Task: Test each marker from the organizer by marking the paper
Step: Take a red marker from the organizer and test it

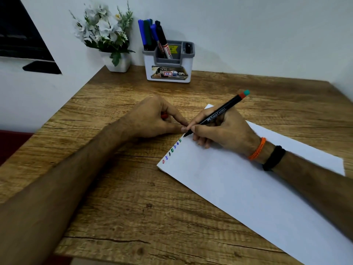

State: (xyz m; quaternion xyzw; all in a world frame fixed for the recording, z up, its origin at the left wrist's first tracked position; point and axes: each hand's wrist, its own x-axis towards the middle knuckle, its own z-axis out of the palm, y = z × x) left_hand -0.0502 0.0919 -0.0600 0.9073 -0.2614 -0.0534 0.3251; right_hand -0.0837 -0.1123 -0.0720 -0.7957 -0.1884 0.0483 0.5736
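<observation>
The right hand (219, 129) holds a black-bodied pen (215, 115) in a writing grip, fingers curled round the barrel, its tip down at the far left edge of the paper (248, 188). The pen's back end carries a red band and a teal end piece. The tip sits just beyond a row of small marks (172, 150) running along that edge: red nearest, then blue, black, green, more blue and a teal-green one closest to the tip. That makes roughly seven marks so far, though they are small and the count is not certain.

The left hand (152, 119) rests on the table (133, 207) just left of the paper, its fingers curled round something red (163, 116), most likely this pen's cap; its fingertips touch the right hand's near the nib.

At the back by the wall stands the organizer (169, 62), well apart from the paper, with several markers (152, 35) upright in it: blue, green and black caps show, and one dark item sits in the right compartment. Whether those have been tested already cannot be told, but their colours match marks on the sheet, so the task looks well advanced. The present pen has yet to be capped and put away

A potted flower (107, 35) stands left of the organizer
</observation>
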